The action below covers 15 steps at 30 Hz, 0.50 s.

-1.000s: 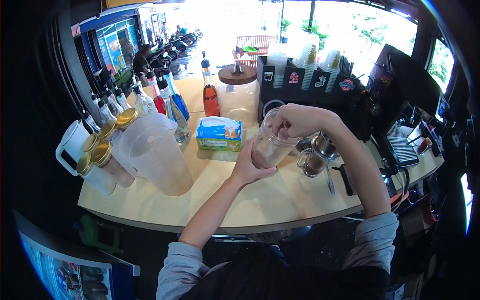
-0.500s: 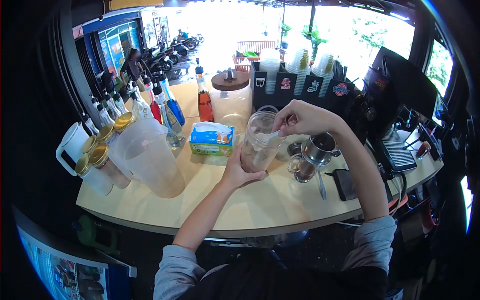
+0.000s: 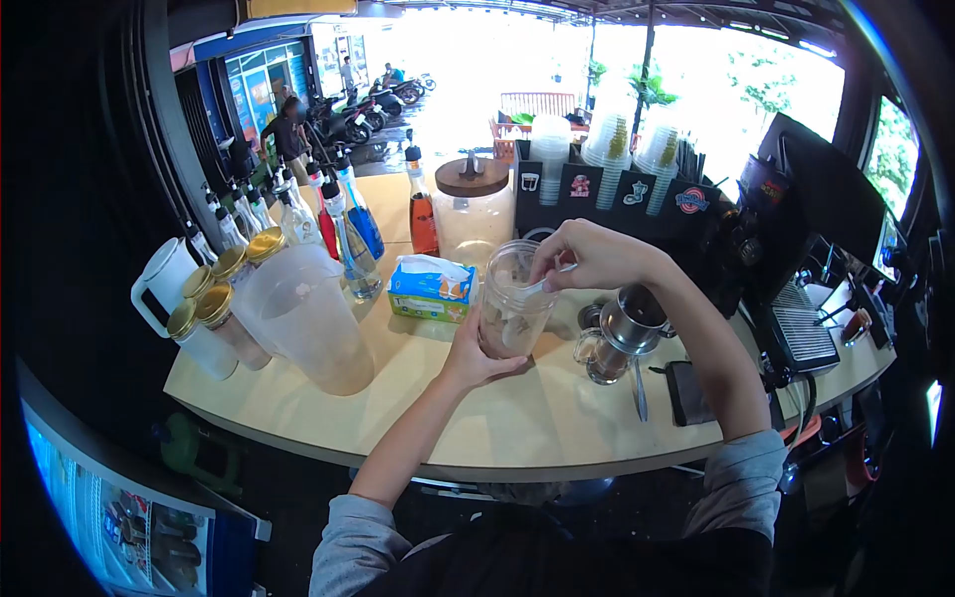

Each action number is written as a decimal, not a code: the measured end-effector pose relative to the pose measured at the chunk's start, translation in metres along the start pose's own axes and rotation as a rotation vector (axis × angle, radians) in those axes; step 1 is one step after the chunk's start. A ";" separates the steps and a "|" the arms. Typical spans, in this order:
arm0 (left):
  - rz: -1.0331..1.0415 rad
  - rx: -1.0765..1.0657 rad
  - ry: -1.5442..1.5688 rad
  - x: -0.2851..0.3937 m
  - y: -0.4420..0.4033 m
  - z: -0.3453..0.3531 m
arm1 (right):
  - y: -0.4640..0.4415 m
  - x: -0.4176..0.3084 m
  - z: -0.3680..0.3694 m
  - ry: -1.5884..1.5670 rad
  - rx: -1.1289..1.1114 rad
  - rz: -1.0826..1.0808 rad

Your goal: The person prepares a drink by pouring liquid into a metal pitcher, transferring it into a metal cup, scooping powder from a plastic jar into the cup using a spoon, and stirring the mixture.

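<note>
- Counter (image 3: 557, 430), pale, curved.
- Clear jar (image 3: 507, 333), tilted, at the counter's centre.
- Tissue box (image 3: 431, 291), jar's nine o'clock.
- Metal filter (image 3: 633, 320), jar's three o'clock.
- Left hand (image 3: 472, 355): fingers wrapped around jar.
- Right hand (image 3: 594, 261): fingertips pinching utensil at jar's mouth.
- White utensil (image 3: 538, 287), partly hidden.
</note>
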<state>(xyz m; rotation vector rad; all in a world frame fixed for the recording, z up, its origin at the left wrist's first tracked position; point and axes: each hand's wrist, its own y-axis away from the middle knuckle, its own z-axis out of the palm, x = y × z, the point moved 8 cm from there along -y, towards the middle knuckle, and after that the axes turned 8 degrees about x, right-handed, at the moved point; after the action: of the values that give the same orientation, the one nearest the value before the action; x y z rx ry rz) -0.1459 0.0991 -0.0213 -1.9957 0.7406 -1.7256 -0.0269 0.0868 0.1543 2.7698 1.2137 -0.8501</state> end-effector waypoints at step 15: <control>0.085 0.067 -0.238 0.000 0.000 -0.008 | 0.007 0.024 -0.015 -0.291 0.056 0.102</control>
<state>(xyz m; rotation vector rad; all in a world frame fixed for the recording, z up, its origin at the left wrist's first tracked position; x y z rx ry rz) -0.1540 0.0995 -0.0205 -2.0472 0.6665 -1.4151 -0.0022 0.1011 0.1542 2.5997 1.0050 -1.2397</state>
